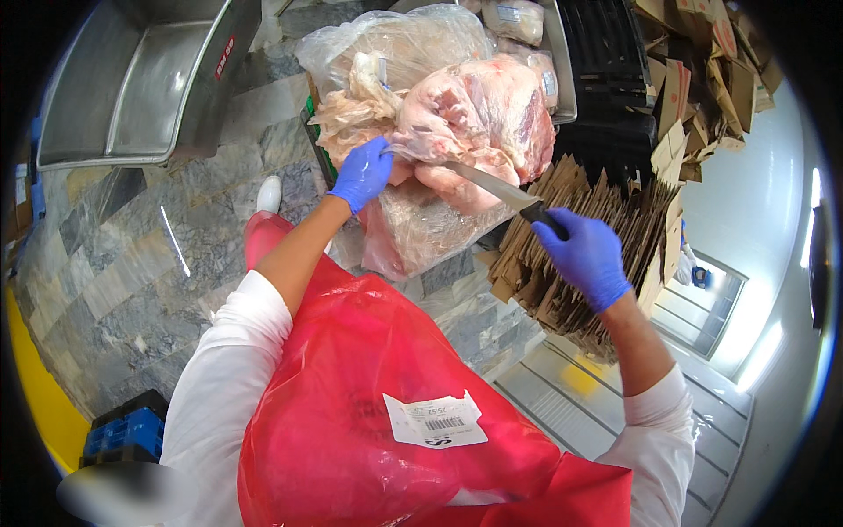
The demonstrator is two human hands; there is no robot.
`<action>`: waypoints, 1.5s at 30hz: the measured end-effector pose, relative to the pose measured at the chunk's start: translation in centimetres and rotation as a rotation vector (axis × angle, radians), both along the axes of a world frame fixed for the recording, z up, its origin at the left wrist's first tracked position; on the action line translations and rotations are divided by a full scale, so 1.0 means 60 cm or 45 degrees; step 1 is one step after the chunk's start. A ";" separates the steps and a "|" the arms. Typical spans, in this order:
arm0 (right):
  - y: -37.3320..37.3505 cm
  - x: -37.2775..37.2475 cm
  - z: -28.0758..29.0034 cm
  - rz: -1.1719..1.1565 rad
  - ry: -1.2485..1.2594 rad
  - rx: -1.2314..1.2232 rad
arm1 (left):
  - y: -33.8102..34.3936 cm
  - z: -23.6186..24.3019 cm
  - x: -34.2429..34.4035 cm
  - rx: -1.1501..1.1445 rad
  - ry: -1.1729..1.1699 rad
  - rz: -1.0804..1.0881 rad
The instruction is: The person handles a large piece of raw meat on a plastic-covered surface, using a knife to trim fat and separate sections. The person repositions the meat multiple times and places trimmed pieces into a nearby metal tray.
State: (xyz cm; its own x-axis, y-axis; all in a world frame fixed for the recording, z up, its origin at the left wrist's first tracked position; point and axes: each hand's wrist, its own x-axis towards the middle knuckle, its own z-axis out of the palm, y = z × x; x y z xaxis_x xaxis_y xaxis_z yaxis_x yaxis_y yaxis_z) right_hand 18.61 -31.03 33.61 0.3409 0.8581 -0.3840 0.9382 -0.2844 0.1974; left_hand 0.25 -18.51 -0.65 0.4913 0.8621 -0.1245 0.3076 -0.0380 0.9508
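Note:
A large piece of raw pink meat (483, 114) with pale fat lies on clear plastic wrapping (421, 233). My left hand (362, 173), in a blue glove, is closed at the meat's near left edge, its fingertips pinching a pale flap there. In my right hand (587, 255), also gloved in blue, is the black handle of a knife (496, 186). The blade points left and away from me. Its tip touches or lies just over the near side of the meat; I cannot tell whether it cuts in. Crumpled, tan-tinted plastic (356, 110) bunches beside the meat.
A deep stainless steel tub (176, 88) stands at the far left. Packaged meat (518, 19) sits in a metal tray behind the large piece. To the right are black crates (606, 79) and stacked flattened cardboard (562, 237). A red apron (351, 369) covers my front.

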 end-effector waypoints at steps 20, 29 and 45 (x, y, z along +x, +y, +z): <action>-0.182 -0.013 -0.207 0.055 -0.195 0.694 | -0.067 0.140 0.017 -1.368 -0.279 -0.447; -0.222 -0.037 -0.264 -0.019 -0.272 0.864 | -0.037 0.146 0.028 -1.393 -0.294 -0.313; 0.030 -0.050 0.084 0.345 -0.433 0.050 | -0.058 0.114 0.157 -1.435 -0.600 0.315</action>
State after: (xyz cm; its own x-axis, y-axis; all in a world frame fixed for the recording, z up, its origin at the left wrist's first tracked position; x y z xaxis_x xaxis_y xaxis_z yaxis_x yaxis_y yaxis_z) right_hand 15.58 -29.24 38.63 0.2032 0.9456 -0.2541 0.8632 -0.0505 0.5023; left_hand 9.69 -21.98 6.22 0.5287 0.4651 -0.7101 -0.1896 0.8801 0.4353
